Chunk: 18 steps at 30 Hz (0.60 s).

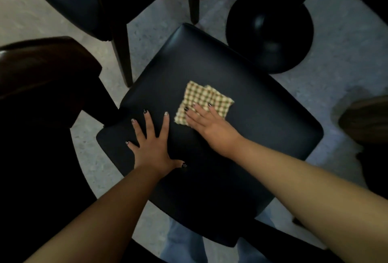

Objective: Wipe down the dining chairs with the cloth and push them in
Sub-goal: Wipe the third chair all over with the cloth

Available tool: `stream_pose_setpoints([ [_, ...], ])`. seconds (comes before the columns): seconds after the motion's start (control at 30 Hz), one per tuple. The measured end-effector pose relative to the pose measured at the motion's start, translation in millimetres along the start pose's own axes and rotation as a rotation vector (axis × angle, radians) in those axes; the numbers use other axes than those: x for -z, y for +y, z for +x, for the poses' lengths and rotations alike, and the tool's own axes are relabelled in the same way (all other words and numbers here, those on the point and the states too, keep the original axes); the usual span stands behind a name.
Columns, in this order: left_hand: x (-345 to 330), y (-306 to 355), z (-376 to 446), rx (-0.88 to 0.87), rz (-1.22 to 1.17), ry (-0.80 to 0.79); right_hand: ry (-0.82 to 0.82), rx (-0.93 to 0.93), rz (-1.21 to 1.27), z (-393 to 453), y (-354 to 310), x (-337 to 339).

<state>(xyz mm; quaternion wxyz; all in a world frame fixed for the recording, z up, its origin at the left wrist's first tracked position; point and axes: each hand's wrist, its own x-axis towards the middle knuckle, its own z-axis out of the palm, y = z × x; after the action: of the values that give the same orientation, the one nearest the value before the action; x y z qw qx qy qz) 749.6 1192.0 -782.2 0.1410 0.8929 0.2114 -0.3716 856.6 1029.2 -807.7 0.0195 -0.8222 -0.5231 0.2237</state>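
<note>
1. At the far left, the curved brown wooden backrest of a chair rises toward the camera, glossy along its top edge, with deep shadow beneath it.
2. The left hand lies flat on the near left part of the dark padded chair seat; its grip is spread wide, fingers straight and splayed, thumb out to the side, holding nothing.
3. Above it, at the upper left, a second chair with a dark blue seat stands on the pale speckled floor, its dark legs reaching down close to the corner of the seat being wiped.
4. The checked cloth, yellow and green, folded, lies on the middle of the seat, just right of the left hand.
5. The right hand presses on the cloth's near edge with its grip flat, fingers straight and close together on the fabric rather than curled round it.
6. To the upper right, a round black pedestal base sits on the floor just beside the seat's far edge.
</note>
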Motion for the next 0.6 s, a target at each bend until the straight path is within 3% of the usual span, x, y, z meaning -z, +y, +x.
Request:
stream_pose_setpoints([
  [0.2,-11,20,-19,0.060,-0.135,0.007,0.115,0.068,0.073,-96,21,-38],
  [0.47,-44,56,-49,0.210,-0.298,0.026,0.062,0.200,0.156,-173,55,-50],
  [0.6,-52,78,-56,0.408,-0.568,0.118,-0.035,0.237,0.172,-192,68,-49],
])
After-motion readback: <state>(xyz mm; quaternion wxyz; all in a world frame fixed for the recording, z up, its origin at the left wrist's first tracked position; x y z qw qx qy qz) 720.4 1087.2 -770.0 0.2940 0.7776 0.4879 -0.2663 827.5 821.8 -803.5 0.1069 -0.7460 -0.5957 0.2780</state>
